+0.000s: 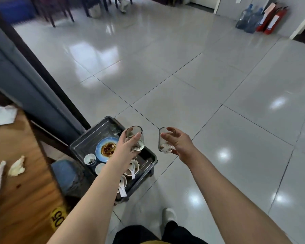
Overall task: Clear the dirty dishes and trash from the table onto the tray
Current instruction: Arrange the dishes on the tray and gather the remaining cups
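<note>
A restaurant or canteen dining room; at near left a wooden table [21, 182] bears a yellow printed sticker [57, 219] and crumpled napkins [17, 167]; just beside it a grey tray [88, 136] holds a sauce-smeared blue plate [99, 148] and small bowls [89, 158] with white spoons [133, 172]; a padded blue-grey bench back [25, 76] runs along the left; glossy pale floor tiles [183, 85] spread wide; dark chairs [60, 7] stand at far left; large water bottles [248, 18] and red fire extinguishers [271, 20] stand by the far right wall.
</note>
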Motion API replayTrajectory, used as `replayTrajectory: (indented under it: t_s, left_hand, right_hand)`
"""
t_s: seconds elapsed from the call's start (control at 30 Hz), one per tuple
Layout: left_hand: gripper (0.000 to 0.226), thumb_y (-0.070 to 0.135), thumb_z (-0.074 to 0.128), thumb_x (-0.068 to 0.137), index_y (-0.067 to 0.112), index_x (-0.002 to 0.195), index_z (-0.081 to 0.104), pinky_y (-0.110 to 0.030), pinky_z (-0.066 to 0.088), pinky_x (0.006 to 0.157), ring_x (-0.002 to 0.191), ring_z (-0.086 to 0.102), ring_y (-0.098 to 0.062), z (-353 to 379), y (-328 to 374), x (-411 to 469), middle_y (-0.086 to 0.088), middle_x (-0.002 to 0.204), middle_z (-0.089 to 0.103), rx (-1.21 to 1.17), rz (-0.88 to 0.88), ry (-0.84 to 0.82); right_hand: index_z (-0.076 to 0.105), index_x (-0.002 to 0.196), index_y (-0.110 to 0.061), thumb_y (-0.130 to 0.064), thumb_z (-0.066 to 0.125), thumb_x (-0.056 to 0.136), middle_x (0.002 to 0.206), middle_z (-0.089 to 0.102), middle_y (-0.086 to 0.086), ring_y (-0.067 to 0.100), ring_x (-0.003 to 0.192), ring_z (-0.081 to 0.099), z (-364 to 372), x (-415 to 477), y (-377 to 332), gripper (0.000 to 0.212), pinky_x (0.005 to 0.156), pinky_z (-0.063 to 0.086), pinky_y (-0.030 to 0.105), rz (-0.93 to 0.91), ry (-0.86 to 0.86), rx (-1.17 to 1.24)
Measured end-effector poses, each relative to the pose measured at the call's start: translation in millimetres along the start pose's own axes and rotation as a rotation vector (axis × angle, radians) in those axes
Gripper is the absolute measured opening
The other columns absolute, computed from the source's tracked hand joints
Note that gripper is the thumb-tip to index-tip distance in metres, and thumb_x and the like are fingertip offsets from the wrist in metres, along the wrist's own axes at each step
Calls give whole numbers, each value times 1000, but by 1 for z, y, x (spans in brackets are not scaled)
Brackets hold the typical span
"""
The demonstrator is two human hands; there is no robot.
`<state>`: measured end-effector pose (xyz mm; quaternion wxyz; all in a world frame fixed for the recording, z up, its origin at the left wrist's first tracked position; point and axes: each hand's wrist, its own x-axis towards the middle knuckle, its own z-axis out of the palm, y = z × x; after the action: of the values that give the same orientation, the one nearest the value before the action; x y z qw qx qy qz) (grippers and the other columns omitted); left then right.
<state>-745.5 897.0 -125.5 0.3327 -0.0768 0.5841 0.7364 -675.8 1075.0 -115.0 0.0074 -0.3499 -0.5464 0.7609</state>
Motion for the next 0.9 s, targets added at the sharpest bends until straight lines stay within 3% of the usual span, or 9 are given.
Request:
replayTrajectory:
  t_s: [0.1, 0.17, 0.27, 0.37, 0.57, 0.73, 0.9]
  left_hand:
    - [50, 0, 61, 89, 23, 131, 48, -22, 53, 82, 114, 52, -16, 1, -7, 4, 2, 130, 47, 82, 39, 90]
    - [45, -2, 58, 90, 27, 124, 54, -30, 54, 82, 115, 54, -21, -1, -9, 7, -1, 128, 51, 30, 37, 114]
    - [46, 18, 68, 88, 26, 130, 52, -46, 48, 98, 118, 56, -28, -4, -7, 6, -5, 126, 57, -61, 32, 228]
    - [33, 22, 68, 88, 30, 117, 56, -45, 47, 99, 114, 58, -25, -9, -3, 6, -2, 117, 62, -114, 55, 313]
    - [26, 22, 66, 89, 33, 111, 57, -43, 50, 97, 115, 59, -24, -37, 9, 11, -4, 119, 62, -158, 72, 380]
    - [26, 19, 64, 91, 33, 112, 55, -44, 51, 95, 114, 58, -25, -67, 17, 31, -1, 113, 63, -221, 82, 415]
    - [44, 19, 66, 90, 29, 129, 49, -38, 50, 91, 117, 56, -24, -103, 30, 56, -5, 127, 57, -268, 57, 416]
  right_hand:
    - [57, 113, -22, -16, 75, 80, 94, 61, -11, 8, 81, 59, -3, 16, -5, 39, 75, 45, 30, 15, -61, -36]
    - [57, 111, -21, -16, 76, 79, 93, 61, -11, 10, 81, 59, -3, 27, -7, 37, 80, 46, 35, 23, -83, -53]
    - [57, 110, -22, -17, 76, 80, 92, 60, -12, 14, 84, 60, 3, 41, -8, 35, 79, 45, 35, 38, -143, -90]
    - [57, 113, -19, -17, 76, 81, 91, 60, -11, 12, 85, 60, 18, 52, -9, 37, 79, 48, 32, 59, -203, -110]
    - [58, 113, -19, -15, 74, 82, 91, 62, -9, 6, 75, 62, 61, 74, -9, 36, 56, 49, 22, 98, -296, -158]
    - [62, 93, -23, -11, 74, 81, 80, 68, -9, 6, 70, 66, 100, 95, -7, 20, 66, 52, 27, 97, -362, -188]
    - [63, 95, -23, -12, 78, 74, 92, 69, -4, 19, 91, 65, 150, 121, -6, 28, 88, 52, 40, 92, -363, -223]
